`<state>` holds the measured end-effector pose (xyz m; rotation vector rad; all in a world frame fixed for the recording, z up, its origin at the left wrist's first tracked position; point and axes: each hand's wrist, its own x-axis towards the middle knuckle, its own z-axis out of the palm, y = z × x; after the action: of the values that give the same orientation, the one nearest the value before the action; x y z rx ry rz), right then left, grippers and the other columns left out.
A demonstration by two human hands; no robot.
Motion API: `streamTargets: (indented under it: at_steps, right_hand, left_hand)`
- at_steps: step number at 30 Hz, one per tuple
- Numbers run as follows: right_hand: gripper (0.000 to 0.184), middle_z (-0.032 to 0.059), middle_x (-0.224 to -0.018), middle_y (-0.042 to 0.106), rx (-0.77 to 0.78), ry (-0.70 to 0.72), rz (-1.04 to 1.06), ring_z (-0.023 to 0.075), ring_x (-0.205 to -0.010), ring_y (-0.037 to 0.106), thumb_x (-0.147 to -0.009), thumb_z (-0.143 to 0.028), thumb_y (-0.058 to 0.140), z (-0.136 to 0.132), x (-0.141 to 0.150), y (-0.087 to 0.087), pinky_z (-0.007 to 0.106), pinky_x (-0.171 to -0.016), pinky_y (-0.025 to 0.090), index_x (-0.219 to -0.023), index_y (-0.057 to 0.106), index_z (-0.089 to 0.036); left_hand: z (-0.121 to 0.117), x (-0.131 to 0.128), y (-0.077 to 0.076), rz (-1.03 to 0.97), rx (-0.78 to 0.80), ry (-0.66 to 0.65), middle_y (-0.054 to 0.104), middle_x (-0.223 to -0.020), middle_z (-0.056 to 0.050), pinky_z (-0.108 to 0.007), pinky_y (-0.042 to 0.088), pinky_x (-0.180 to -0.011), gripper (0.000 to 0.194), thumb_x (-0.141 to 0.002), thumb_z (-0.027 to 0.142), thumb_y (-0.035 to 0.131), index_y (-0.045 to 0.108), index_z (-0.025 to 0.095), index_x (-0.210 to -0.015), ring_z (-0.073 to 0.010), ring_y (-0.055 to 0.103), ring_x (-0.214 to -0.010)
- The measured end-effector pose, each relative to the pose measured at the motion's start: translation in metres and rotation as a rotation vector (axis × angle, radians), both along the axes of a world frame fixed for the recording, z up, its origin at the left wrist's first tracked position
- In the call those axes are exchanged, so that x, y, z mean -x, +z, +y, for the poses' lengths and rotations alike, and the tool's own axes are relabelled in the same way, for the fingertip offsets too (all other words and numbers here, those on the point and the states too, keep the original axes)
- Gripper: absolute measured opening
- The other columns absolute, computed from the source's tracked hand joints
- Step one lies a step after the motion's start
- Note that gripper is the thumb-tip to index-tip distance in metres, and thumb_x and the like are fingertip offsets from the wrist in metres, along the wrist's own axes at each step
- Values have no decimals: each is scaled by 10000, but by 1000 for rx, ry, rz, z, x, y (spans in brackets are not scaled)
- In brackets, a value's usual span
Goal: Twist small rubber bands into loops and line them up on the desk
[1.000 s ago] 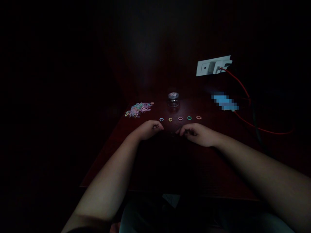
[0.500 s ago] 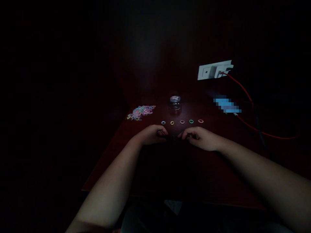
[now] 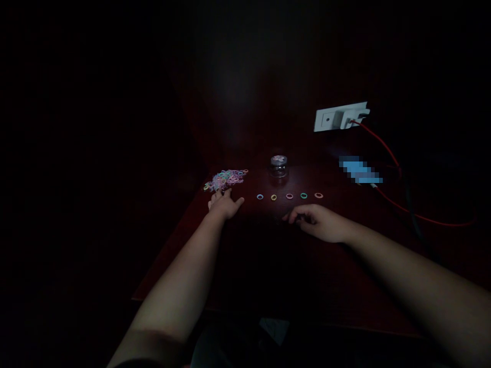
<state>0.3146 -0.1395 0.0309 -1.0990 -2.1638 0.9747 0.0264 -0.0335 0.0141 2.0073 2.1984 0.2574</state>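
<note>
My left hand [image 3: 224, 203] reaches to the near edge of a pile of small coloured elastic hair ties [image 3: 226, 179]. Its fingers are spread and the thumb stands apart; nothing shows in its grasp. Several single hair ties lie in a row: a blue one [image 3: 260, 197] at the left, then a yellow one [image 3: 273, 198], a pink one [image 3: 289, 196], a green one [image 3: 304, 196] and a peach one [image 3: 318, 195]. Just in front of this row, my right hand [image 3: 312, 221] rests with loosely bent fingers, thumb apart, and no object visible in it.
A clear round jar with a lid [image 3: 279, 166] stands behind the row. On the dark red table [image 3: 245, 276], a pixelated blue-lit device [image 3: 360, 170] lies at the right. Its red cable [image 3: 383, 140] runs to a plug in the wall socket [image 3: 326, 120]. The surroundings are very dark.
My left hand has moved left from in front of the row to the pile, and its fingers have spread. My right hand has stayed nearly still. The view has shifted slightly.
</note>
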Motion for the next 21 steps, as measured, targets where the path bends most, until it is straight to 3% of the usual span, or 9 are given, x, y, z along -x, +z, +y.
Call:
streamTargets:
  at_steps: [3,7,12,16,21]
  right_hand:
    - [168,69,-1099,690,-2,-4,-13,156,-834,640,-753,-109,499,-1,0,1,302,-704,495,-853,618,-174]
    - [179,69,-1084,693,-2,-8,-5,154,-805,633,-747,-101,495,-1,0,1,299,-685,487,-856,618,-171]
    - [198,68,-1083,693,-6,-9,-14,148,-795,621,-747,-86,488,-1,-1,0,294,-682,478,-864,625,-169]
    - [203,68,-1081,696,-7,-10,6,149,-808,622,-738,-77,491,-1,0,1,296,-696,477,-858,628,-166]
    - [201,59,-1078,699,-9,-8,3,155,-827,634,-745,-81,496,0,0,0,296,-710,483,-864,630,-171]
  left_hand:
    - [5,0,-1,14,-20,75,254,-1528,-154,-568,283,-1045,864,-752,767,361,352,253,-1446,-426,274,-1353]
    - [7,3,0,34,-28,60,293,-1513,-159,-559,307,-1036,844,-773,735,361,376,208,-1432,-422,291,-1343]
    - [4,3,4,55,-27,-6,365,-1474,-186,-547,355,-1014,730,-814,640,416,469,144,-1348,-406,346,-1325]
    - [-2,-4,9,73,-101,-139,407,-1430,-240,-430,337,-1075,676,-848,527,459,478,34,-1309,-356,378,-1328]
    - [-3,-13,3,46,-162,-276,379,-1473,-175,-318,264,-1132,670,-852,485,489,441,52,-1361,-268,330,-1377]
